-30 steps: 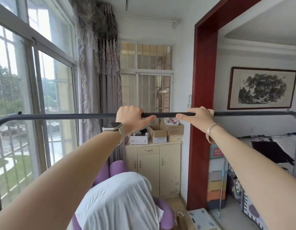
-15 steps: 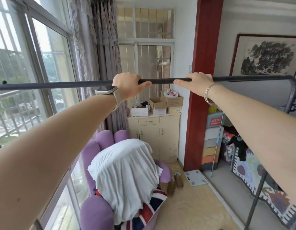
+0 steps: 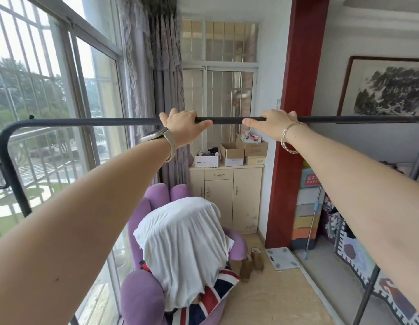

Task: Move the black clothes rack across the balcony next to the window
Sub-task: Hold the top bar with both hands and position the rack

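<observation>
The black clothes rack [image 3: 227, 120] stretches its top bar across the whole view at arm's length. Its left corner bends down in front of the window [image 3: 39, 95], and its right upright drops along the right edge. My left hand [image 3: 182, 127], with a watch on the wrist, is closed over the bar left of centre. My right hand [image 3: 271, 124], with a bangle on the wrist, grips the bar just right of centre. The rack's feet are hidden.
A purple hand-shaped chair [image 3: 142, 294] draped with a white cloth [image 3: 182, 245] stands below the bar beside the window. A cream cabinet [image 3: 224, 198] with boxes on top fills the far end. A red pillar [image 3: 295, 113], boots [image 3: 251, 266] and a scale [image 3: 282, 258] lie right.
The top bar has sunk from upper view to mid-height and its bent left corner has come into sight. The view has tilted upward. Both hands keep their grip.
</observation>
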